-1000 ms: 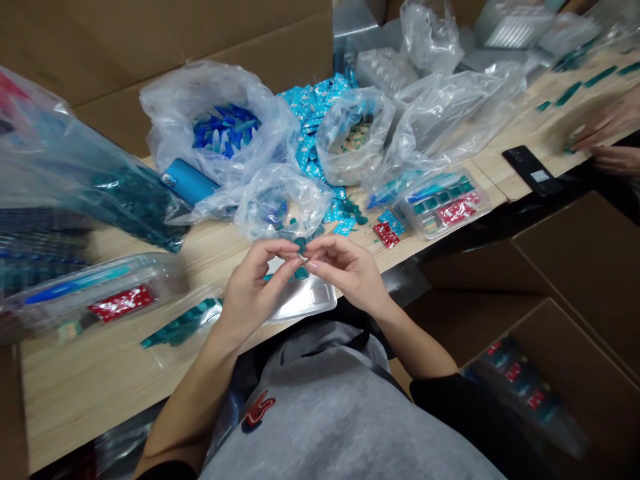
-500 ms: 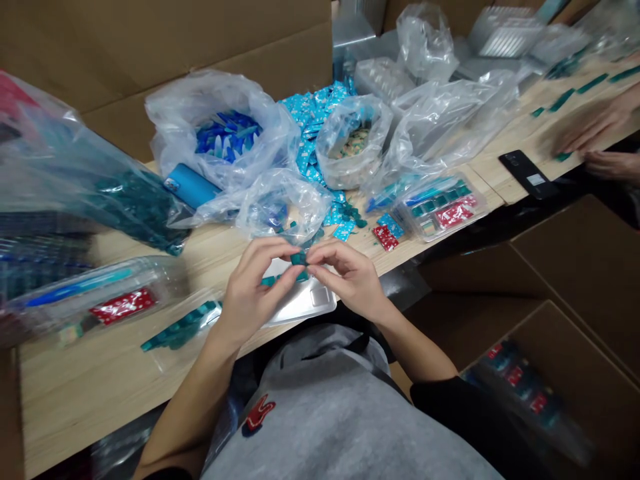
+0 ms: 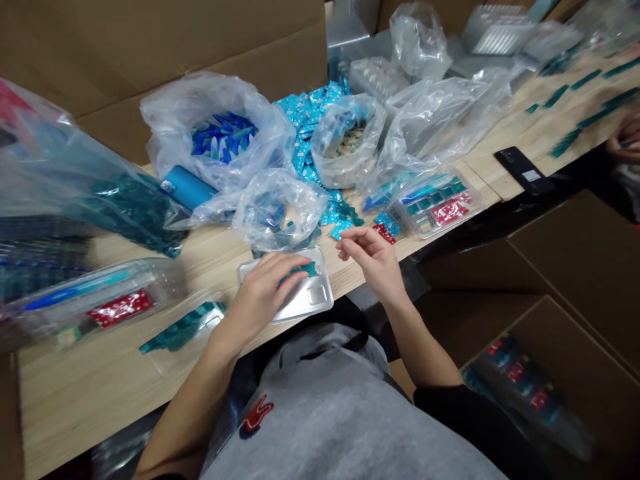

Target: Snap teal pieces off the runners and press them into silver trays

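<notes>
Teal pcs [image 3: 309, 269] sat mid-frame at the clear plastic tray [image 3: 321, 308], partly under the L hand [image 3: 261, 285]; couldn't tell if gripped. R hand [image 3: 373, 260] hung apart, fingers curled, grip unclear too. Pcs prob. light, stiff, slippery, best pinched by edges. Exact shape/count hidden.

Shot from the wearer's head, the single view looks forward and down past a grey garment [image 3: 320, 407] at the bottom edge, with the left hand [image 3: 263, 287] and right hand [image 3: 374, 259] at close range near mid-frame. The table [image 3: 75, 397] slants across the frame from lower left to upper right, where a co-worker's hand [image 3: 628, 137] shows at the edge, farther from the lens. Cardboard [image 3: 200, 33] closes the upper left, and the camera also sees down into a box [image 3: 595, 353] at lower right.
</notes>
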{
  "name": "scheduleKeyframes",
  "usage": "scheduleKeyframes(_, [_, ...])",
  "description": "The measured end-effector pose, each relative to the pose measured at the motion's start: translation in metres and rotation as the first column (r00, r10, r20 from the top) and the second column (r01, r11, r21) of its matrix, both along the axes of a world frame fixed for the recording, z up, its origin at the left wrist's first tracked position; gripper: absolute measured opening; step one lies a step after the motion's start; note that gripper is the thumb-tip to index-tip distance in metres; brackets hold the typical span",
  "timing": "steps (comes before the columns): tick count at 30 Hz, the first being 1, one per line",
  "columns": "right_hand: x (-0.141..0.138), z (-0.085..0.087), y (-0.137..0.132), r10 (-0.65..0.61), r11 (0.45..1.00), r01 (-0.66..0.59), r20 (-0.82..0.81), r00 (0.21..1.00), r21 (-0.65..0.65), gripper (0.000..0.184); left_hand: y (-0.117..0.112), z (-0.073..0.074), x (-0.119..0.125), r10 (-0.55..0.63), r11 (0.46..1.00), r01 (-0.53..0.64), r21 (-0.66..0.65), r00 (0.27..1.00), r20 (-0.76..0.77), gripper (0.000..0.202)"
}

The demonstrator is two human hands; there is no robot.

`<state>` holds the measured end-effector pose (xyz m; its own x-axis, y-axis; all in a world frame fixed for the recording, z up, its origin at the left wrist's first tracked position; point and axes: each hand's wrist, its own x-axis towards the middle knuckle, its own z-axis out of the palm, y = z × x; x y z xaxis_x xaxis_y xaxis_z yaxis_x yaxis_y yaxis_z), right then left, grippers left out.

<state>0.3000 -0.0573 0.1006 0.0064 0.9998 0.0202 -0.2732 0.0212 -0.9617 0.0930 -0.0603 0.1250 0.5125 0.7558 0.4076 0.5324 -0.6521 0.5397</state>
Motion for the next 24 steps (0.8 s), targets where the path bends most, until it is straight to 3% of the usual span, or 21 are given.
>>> scheduleKeyframes(6, [0.002,-0.008,-0.009,0.288,0.958,-0.273,0.260,0.922,-0.091,0.017,0.000,-0.009,0.005,-0.040,0.998,0.042,0.045,0.997,-0.062,0.016])
scheduleKeyframes(8, [-0.002,-0.005,-0.012,0.310,0.951,-0.294,0.300,0.902,-0.097,0.017,-0.004,-0.007,0.005,-0.021,0.997,0.027,0.078,0.997,-0.076,0.017])
scheduleKeyframes(11, [-0.009,0.001,-0.013,0.317,0.947,-0.295,0.233,0.919,-0.126,0.014,-0.008,-0.005,0.005,0.006,0.994,-0.001,0.108,0.999,-0.052,0.016])
scheduleKeyframes(15, [-0.015,0.006,-0.011,0.417,0.896,-0.402,0.046,0.908,-0.189,0.021,-0.009,-0.004,0.004,0.014,0.998,-0.010,-0.061,0.998,0.059,0.010])
scheduleKeyframes(24, [-0.013,0.010,-0.008,0.446,0.852,-0.443,-0.057,0.893,-0.281,0.037,-0.004,-0.003,-0.003,-0.073,0.960,0.096,-0.265,0.993,0.096,0.023])
